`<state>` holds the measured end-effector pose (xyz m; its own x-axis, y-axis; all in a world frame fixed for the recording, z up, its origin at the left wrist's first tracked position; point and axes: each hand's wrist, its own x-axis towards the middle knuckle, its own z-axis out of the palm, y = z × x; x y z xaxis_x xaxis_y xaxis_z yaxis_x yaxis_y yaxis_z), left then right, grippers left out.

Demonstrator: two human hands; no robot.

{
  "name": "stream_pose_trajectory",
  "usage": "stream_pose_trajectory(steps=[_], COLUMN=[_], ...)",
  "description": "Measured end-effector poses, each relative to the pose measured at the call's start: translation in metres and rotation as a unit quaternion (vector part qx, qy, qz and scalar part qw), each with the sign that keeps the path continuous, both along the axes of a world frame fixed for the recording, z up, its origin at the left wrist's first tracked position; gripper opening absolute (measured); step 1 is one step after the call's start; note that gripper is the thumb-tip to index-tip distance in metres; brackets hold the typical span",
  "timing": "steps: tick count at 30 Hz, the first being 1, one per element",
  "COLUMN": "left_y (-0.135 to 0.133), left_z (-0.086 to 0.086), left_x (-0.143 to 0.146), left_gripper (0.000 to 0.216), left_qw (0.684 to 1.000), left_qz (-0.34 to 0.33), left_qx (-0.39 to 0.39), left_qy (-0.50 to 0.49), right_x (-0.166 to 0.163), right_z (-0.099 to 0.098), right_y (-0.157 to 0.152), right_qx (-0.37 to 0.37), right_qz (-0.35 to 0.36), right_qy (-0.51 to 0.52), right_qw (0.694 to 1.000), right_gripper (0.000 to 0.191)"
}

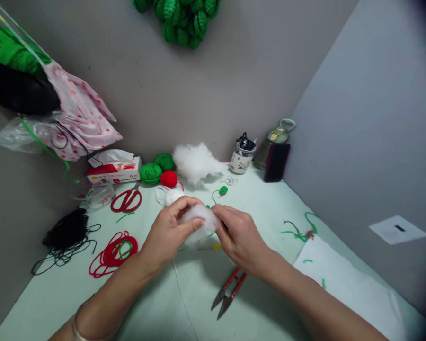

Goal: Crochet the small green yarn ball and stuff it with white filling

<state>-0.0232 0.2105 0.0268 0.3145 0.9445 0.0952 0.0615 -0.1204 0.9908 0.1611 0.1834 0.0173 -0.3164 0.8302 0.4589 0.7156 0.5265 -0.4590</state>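
Pinching fluffy white fibre tuft (201, 223) between thumb and fingers of left hand (175, 220), over middle of pale green table (156, 303). Touching tuft's right edge with curled right hand (238, 230); cannot tell whether pinching anything. On near side, red metal thread snips (231, 285); far, larger white fibre clump (197, 163).
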Motion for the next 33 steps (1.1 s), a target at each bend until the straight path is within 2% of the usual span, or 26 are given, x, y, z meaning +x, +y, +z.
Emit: stream_pose_trajectory(steps=[4,8,13,18,25,29,31,33], left_y=[0.003,0.002,-0.001,-0.006,-0.010,-0.008,-0.006,-0.004], left_z=[0.003,0.003,0.003,0.006,-0.001,-0.014,-0.021,-0.028], left_x=[-0.002,-0.004,0.000,0.003,0.006,0.010,0.011,0.012], left_gripper=[0.022,0.015,0.012,0.010,0.017,0.009,0.015,0.023], left_qw=[1.000,0.999,0.995,0.988,0.993,0.984,0.971,0.956], left_qz=[0.000,-0.003,0.020,0.059,0.078,0.126,0.147,0.156], left_qx=[-0.014,0.009,0.049,0.067,0.028,0.101,0.170,0.233], left_qy=[0.017,0.045,0.085,0.127,0.079,0.080,0.087,0.083], right_x=[0.003,0.004,0.002,-0.001,-0.006,-0.011,-0.013,-0.015], right_z=[0.001,0.002,-0.002,-0.003,-0.002,-0.007,-0.007,-0.004], right_y=[0.001,0.001,0.000,0.000,-0.004,-0.006,-0.007,-0.006], right_qx=[0.020,0.034,0.084,0.101,0.099,0.096,0.059,-0.011], right_qz=[0.028,0.045,0.041,0.040,0.027,0.022,0.026,0.036], right_qy=[-0.017,-0.025,-0.055,-0.045,-0.033,-0.040,-0.015,0.045], right_qw=[0.999,0.998,0.994,0.993,0.994,0.994,0.998,0.998], right_gripper=[0.020,0.022,0.023,0.024,0.023,0.025,0.025,0.022])
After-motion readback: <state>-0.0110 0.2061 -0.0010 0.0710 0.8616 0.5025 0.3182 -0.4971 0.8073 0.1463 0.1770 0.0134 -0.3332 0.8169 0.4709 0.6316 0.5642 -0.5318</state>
